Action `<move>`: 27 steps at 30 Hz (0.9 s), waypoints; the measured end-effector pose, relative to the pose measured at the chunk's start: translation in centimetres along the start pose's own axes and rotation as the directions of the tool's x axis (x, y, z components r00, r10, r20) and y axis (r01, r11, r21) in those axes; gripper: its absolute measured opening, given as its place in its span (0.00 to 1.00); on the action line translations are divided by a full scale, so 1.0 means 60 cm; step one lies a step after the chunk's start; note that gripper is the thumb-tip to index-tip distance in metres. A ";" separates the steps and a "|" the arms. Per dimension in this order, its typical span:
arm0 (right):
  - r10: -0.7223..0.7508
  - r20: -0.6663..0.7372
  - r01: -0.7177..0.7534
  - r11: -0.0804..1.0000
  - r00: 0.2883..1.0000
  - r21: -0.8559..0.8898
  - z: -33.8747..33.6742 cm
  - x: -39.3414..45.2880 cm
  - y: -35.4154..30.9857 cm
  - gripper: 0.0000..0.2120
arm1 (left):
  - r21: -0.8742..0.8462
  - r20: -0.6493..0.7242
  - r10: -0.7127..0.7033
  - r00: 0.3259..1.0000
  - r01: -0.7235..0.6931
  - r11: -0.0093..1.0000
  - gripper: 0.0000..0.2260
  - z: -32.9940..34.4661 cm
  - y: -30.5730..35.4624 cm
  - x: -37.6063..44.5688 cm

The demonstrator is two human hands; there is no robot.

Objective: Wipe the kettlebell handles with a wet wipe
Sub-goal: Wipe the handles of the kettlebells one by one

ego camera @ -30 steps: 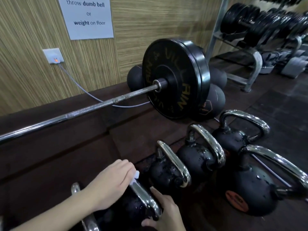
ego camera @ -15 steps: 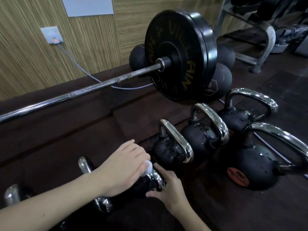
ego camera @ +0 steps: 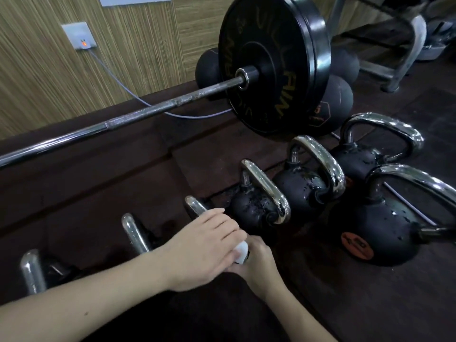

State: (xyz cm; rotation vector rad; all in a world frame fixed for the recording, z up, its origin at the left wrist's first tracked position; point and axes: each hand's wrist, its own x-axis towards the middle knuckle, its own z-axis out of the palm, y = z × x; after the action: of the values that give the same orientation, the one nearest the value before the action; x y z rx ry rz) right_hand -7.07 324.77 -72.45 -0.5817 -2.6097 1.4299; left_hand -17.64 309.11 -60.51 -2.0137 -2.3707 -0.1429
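A row of black kettlebells with chrome handles stands on the dark floor. My left hand (ego camera: 204, 245) presses a white wet wipe (ego camera: 240, 251) round the near end of one chrome handle (ego camera: 195, 206), whose far end sticks out beyond my fingers. That kettlebell's body is hidden under my hands. My right hand (ego camera: 259, 265) lies just below the wipe and grips the same kettlebell at the handle's near end, its fingertips covered by my left hand. To the right stand a small kettlebell (ego camera: 256, 208) and a larger kettlebell (ego camera: 301, 191), both speckled with droplets.
Two more kettlebells (ego camera: 385, 228) stand at the right. Two chrome handles (ego camera: 134, 233) rise at the left. A loaded barbell (ego camera: 271, 62) lies across the floor behind, with black balls, a grey cable (ego camera: 118, 82) from a wall socket and a rack leg (ego camera: 407, 58).
My left hand has slid the wipe down the handle toward its near end, meeting my right hand. The view has tilted down and closer.
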 end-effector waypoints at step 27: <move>0.051 -0.214 -0.048 0.999 0.976 0.020 -0.145 0.069 0.037 0.43 | -0.359 -0.059 -0.251 0.966 0.214 0.908 0.23 -0.025 -0.070 0.224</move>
State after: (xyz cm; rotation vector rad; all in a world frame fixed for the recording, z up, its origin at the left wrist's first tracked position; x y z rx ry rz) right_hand -7.88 334.27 -69.87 -0.7584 -2.4312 1.3177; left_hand -24.03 321.53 -58.12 -1.7736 -2.6628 -0.7064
